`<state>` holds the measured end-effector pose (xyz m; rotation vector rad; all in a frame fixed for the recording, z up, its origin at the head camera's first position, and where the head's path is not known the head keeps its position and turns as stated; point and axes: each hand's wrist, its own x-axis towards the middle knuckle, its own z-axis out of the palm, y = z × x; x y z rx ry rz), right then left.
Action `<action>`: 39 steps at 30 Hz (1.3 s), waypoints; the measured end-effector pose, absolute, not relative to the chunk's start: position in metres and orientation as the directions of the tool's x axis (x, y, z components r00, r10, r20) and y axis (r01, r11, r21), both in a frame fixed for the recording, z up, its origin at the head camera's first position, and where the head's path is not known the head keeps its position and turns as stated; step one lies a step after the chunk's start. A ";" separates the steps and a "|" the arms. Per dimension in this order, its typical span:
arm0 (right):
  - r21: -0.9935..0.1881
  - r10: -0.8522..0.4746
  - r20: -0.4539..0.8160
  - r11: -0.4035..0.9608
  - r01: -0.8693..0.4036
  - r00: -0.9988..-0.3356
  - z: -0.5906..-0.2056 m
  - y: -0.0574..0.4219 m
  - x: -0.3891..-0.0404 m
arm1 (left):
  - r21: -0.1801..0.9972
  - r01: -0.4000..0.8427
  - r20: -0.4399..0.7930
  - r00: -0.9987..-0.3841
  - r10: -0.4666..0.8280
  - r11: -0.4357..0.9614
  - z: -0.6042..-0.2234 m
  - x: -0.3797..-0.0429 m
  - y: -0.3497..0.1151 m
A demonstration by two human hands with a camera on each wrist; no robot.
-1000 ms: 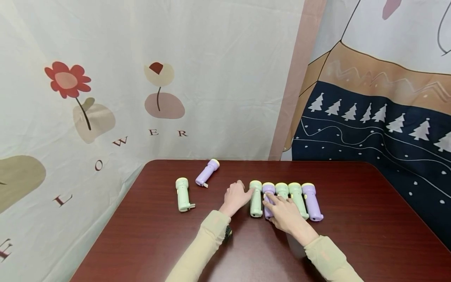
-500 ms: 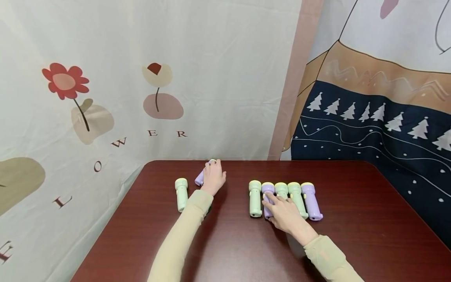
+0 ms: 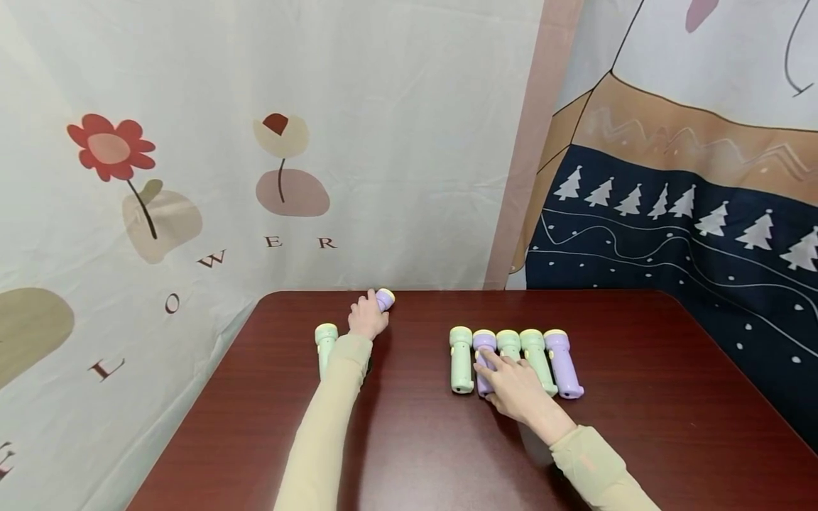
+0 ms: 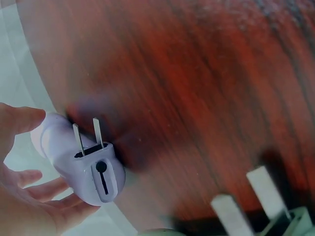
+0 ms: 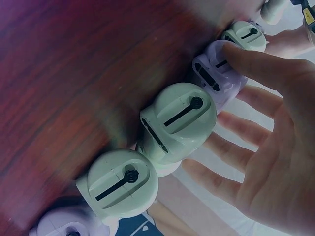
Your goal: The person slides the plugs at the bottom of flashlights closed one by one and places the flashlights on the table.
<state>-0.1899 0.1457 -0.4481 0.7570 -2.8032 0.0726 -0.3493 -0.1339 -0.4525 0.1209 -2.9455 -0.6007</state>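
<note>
Far back on the left, my left hand holds a purple flashlight with a pale yellow rim. In the left wrist view, its two folded-out metal prongs show, with my thumb on one side and fingers on the other. My right hand rests with spread fingers over a row of flashlights. From left, the row runs green, purple, two greens, then purple. My right thumb touches the left purple one in the right wrist view.
A green flashlight stands apart at the left, partly behind my left sleeve; its metal prongs stick out in the left wrist view. The dark red-brown table ends at a printed curtain behind.
My left hand has moved from beside the row's left green flashlight to the far purple flashlight and now holds it. My right hand has stayed on the row.
</note>
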 end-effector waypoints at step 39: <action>0.012 -0.494 0.232 0.863 -0.505 -0.838 -0.447 0.146 -0.189 | 0.494 -0.062 0.143 -0.978 -0.151 0.867 -0.444 -0.325 -0.131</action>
